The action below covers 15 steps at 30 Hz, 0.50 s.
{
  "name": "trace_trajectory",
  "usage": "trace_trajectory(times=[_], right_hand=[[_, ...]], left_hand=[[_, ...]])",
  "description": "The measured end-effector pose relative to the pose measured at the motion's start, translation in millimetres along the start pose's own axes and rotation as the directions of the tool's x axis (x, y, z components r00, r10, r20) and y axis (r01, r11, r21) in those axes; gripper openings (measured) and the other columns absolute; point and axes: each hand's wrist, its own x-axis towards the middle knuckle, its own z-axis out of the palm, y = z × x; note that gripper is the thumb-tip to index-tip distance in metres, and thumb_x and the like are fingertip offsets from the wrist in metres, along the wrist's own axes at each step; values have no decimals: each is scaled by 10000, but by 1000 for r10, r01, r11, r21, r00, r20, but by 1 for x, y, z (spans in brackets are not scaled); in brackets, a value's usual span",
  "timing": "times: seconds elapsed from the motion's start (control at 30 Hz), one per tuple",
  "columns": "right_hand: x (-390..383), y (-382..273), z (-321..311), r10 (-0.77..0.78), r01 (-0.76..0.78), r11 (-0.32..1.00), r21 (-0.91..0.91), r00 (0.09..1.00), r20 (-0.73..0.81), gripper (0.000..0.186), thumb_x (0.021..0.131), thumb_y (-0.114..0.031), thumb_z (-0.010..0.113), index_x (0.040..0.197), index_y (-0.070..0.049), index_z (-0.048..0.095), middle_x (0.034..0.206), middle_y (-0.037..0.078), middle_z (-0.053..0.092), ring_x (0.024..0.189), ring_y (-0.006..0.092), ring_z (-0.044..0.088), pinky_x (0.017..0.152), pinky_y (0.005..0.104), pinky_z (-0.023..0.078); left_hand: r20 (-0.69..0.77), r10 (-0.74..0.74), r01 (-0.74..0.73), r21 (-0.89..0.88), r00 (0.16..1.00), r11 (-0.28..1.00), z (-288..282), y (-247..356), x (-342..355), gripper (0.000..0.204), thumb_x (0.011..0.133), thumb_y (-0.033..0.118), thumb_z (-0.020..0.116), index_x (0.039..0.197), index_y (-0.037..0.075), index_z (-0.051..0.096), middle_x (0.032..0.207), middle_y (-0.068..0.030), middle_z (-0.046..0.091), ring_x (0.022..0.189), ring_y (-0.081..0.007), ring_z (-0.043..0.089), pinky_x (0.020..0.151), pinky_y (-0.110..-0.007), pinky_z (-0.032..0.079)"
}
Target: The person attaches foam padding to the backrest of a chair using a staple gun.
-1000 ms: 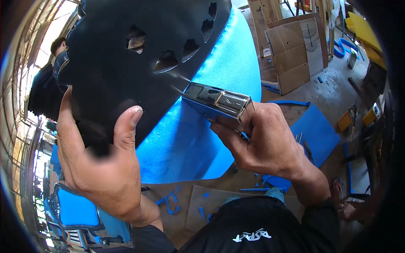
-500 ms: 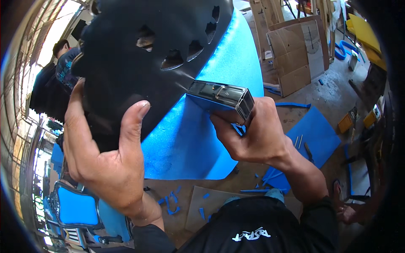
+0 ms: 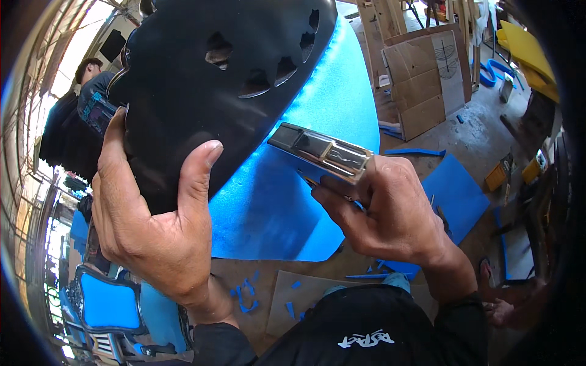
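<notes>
A black, glossy chair part with a scalloped left edge and several leaf-shaped cut-outs fills the upper left. Bright blue sheet material spreads out from under its right edge. My left hand grips the black part's lower left, with the thumb on its face and the fingers around the outer edge. In my right hand is a staple gun, its nose close to the seam where black meets blue. The fingertips on the far side of the black part are hidden.
A black-framed chair with a blue pad stands lower left. Blue scraps litter the floor near a flat blue sheet. Cardboard leans at the upper right. A person is at the far left; another person's hand shows lower right.
The staple gun and my right hand have shifted slightly right and down, and the gun has turned. The light streaks at its nose are gone. My left hand keeps its grip.
</notes>
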Motion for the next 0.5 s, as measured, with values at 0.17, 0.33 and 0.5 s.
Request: trace_trajectory(times=[0.17, 0.33, 0.5], right_hand=[[4, 4, 10, 47, -41, 992, -123, 998, 45, 208, 936, -134, 707, 886, 30, 589, 614, 161, 642, 517, 261, 656, 500, 402, 483], [5, 7, 11, 40, -39, 996, -80, 999, 11, 218, 924, -136, 722, 871, 20, 579, 586, 141, 622, 495, 254, 641, 487, 401, 473], [6, 5, 14, 41, -41, 997, -64, 999, 14, 220, 907, -129, 733, 862, 16, 575, 592, 149, 621, 506, 277, 648, 495, 409, 471]], left_hand=[[-11, -3, 2, -37, 1000, 999, 5, -6, -4, 660, 819, 344, 888, 1320, -19, 661, 1263, -215, 714, 1190, -341, 688, 1017, -458, 540], [-35, 20, -21, -47, 999, 999, 6, -3, -1, 663, 811, 355, 891, 1318, -11, 668, 1269, -218, 712, 1188, -341, 691, 1011, -461, 545], [-21, 23, -22, 56, 1000, 998, 0, -2, -1, 675, 794, 370, 900, 1304, -12, 677, 1254, -211, 722, 1170, -335, 701, 998, -449, 555]])
